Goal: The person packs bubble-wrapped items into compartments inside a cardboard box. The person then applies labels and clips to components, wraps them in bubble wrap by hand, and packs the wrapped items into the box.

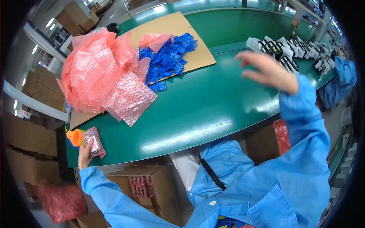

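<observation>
At the table's left end my left hand [86, 152] grips the near side of a small pink bubble-wrap packet [98, 143] with a whitish patch on top. Touching or very close to the packet is an orange and yellow ring-shaped thing [77, 137], perhaps a tape dispenser. My right hand [264, 70] is raised over the right side of the green table [186, 117], fingers apart and slightly blurred, holding nothing. Beyond it lie rows of black and white parts [287, 49].
A big heap of pink bubble-wrap bags [97, 72] and a pile of blue plastic parts [171, 55] rest on a cardboard sheet [203, 53]. Below the table edge stands a cardboard box [163, 182] with wrapped packets [141, 186]. Another person's sleeve [344, 72] shows far right.
</observation>
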Motion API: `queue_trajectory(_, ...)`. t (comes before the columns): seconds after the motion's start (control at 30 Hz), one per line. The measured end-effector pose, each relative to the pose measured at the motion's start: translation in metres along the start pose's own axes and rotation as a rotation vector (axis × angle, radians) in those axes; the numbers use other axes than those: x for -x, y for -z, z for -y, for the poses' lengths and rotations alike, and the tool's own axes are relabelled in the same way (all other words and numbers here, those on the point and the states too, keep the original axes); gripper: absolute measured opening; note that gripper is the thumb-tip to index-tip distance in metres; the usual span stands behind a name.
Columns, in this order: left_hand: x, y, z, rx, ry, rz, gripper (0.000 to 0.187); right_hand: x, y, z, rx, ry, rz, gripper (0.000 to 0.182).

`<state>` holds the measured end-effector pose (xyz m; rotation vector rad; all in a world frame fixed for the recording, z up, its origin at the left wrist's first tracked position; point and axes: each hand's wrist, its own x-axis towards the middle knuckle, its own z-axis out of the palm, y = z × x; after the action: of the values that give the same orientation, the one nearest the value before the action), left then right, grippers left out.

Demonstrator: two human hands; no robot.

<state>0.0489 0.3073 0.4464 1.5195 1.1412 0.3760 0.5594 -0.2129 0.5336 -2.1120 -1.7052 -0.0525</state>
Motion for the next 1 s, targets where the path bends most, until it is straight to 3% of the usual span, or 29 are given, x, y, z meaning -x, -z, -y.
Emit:
queue_trajectory(0.07,-0.007,0.006,-0.002,-0.002,0.015,-0.009,0.042,0.002,0.035,-0.067,0.309,-0.084,0.038,0.057)
queue_trajectory(0.1,-0.011,0.011,0.0,0.017,0.041,-0.016,0.042,-0.003,0.046,-0.095,0.364,-0.238,0.161,0.065)
queue_trajectory(0.17,-0.013,0.012,0.002,0.03,0.063,-0.015,0.043,-0.007,0.061,-0.13,0.453,-0.343,0.269,0.068)
queue_trajectory(0.3,-0.009,0.01,0.002,0.061,0.058,-0.04,0.044,-0.016,0.066,-0.125,0.543,-0.529,0.506,0.085)
queue_trajectory(0.43,-0.009,0.007,0.004,-0.011,0.04,-0.139,0.045,-0.017,0.049,-0.136,0.687,-0.596,0.547,0.094)
queue_trajectory(0.57,-0.019,0.02,0.016,-0.335,-0.004,-0.269,0.054,-0.012,0.04,-0.175,0.648,-0.493,0.494,0.098)
queue_trajectory(0.63,-0.031,0.033,0.026,-0.711,-0.077,-0.355,0.058,-0.01,0.047,-0.186,0.498,-0.303,0.402,0.095)
queue_trajectory(0.7,-0.028,0.028,0.022,-0.781,-0.039,-0.347,0.064,-0.015,0.06,-0.175,0.513,-0.194,0.212,0.089)
queue_trajectory(0.77,-0.011,0.002,0.013,-0.982,-0.342,-0.739,0.061,-0.021,0.07,-0.163,0.478,-0.047,0.0,0.086)
queue_trajectory(0.8,0.0,-0.026,0.003,-0.862,-0.674,-0.84,0.048,-0.026,0.074,-0.142,0.422,0.005,-0.038,0.086)
queue_trajectory(0.87,0.022,-0.087,-0.031,-0.461,-0.762,-0.648,0.03,-0.036,0.057,-0.089,0.271,0.139,-0.126,0.082)
queue_trajectory(0.9,0.021,-0.114,-0.034,-0.163,-0.708,-0.465,0.022,-0.039,0.039,-0.061,0.197,0.202,-0.155,0.08)
queue_trajectory(0.93,0.056,-0.166,-0.067,-0.407,-0.812,-0.482,0.018,-0.041,0.015,-0.031,0.033,0.248,-0.15,0.08)
queue_trajectory(0.97,0.073,-0.205,-0.077,-0.369,-0.868,-0.402,0.012,-0.04,-0.018,-0.005,-0.176,0.214,-0.11,0.08)
queue_trajectory(1.0,0.082,-0.239,-0.079,-0.121,-0.829,-0.194,0.012,-0.039,-0.051,0.015,-0.28,0.208,-0.063,0.079)
